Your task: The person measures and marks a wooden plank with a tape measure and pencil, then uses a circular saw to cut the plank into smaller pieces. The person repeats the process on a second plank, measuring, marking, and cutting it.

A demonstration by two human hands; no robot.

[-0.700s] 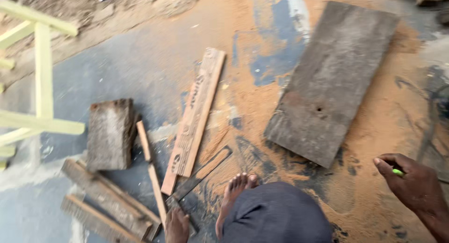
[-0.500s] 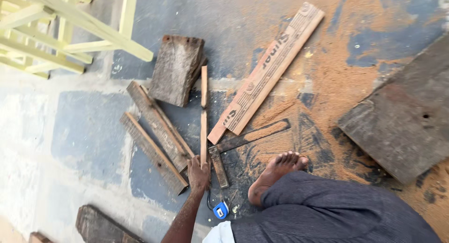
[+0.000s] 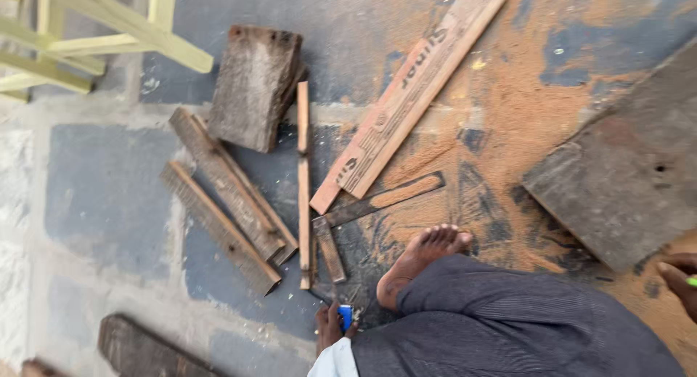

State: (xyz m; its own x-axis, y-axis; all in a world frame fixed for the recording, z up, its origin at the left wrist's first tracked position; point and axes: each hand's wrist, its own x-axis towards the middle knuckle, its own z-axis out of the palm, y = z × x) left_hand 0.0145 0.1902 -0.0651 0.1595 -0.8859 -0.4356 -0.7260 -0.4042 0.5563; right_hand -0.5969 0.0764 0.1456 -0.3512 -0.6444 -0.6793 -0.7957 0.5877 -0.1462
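My left fingers (image 3: 328,326) are pinching a small blue thing (image 3: 345,317); it is risking slipping beside my bare foot (image 3: 421,261).

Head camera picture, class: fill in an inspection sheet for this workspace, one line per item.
Surface: concrete floor, orange sawdust at right.
Job's things: small blue object in left hand; green-tipped item at right hand.
Clutter: metal square, thin stick, printed plank, weathered block, two ridged battens, large grey board.
Grippers: both hands at frame edge.
Cables: nothing seen.
Surroundings: pale green wooden frame; bare foot.
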